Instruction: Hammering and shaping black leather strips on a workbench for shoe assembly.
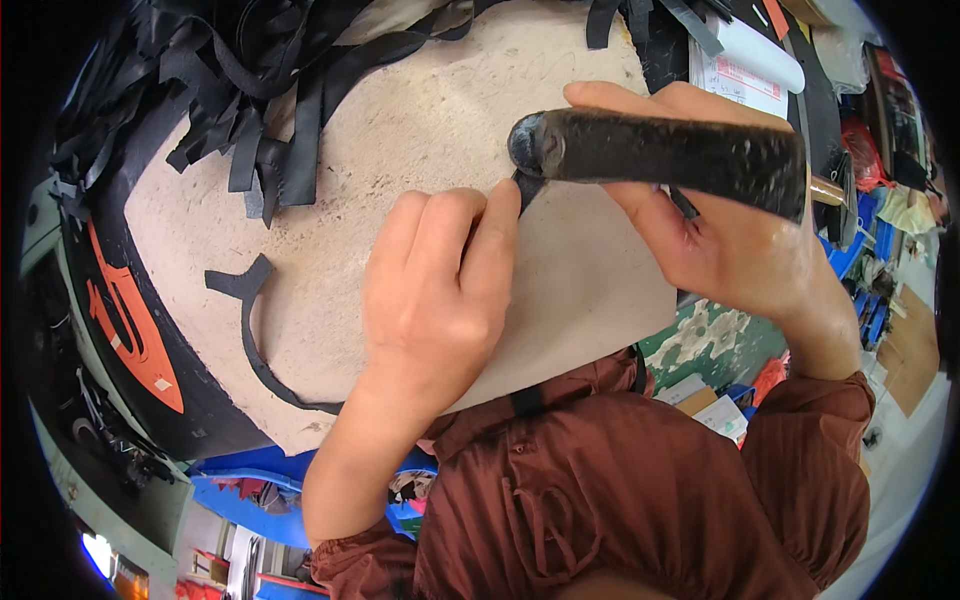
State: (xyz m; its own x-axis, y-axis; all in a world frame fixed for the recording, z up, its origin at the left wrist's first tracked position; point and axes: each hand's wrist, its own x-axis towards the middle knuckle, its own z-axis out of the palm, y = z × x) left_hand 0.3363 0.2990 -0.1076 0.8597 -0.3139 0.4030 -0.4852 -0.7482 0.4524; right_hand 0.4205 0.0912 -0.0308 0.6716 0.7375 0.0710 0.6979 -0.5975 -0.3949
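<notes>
My right hand (740, 230) grips a hammer (680, 160) with a dark, worn metal head and a rounded face at its left end. The head hides part of my palm and fingers. My left hand (435, 270) lies on the pale board (590, 290), its fingers closed and pressing on a narrow black strip (530, 195). That strip shows at the fingertips, right beside the hammer's round face. Left of my wrist, a curved black strip (255, 345) with a forked end rests on the board; whether both are one piece is hidden under my hand and forearm.
Black strips (270, 80) lie heaped at the far left of the board, overlapping its edge. An orange flat cut-out (130, 320) is on the dark surface at the left. A paper pad (745, 65) sits at the far right. Blue bins (250, 500) stand below the near edge.
</notes>
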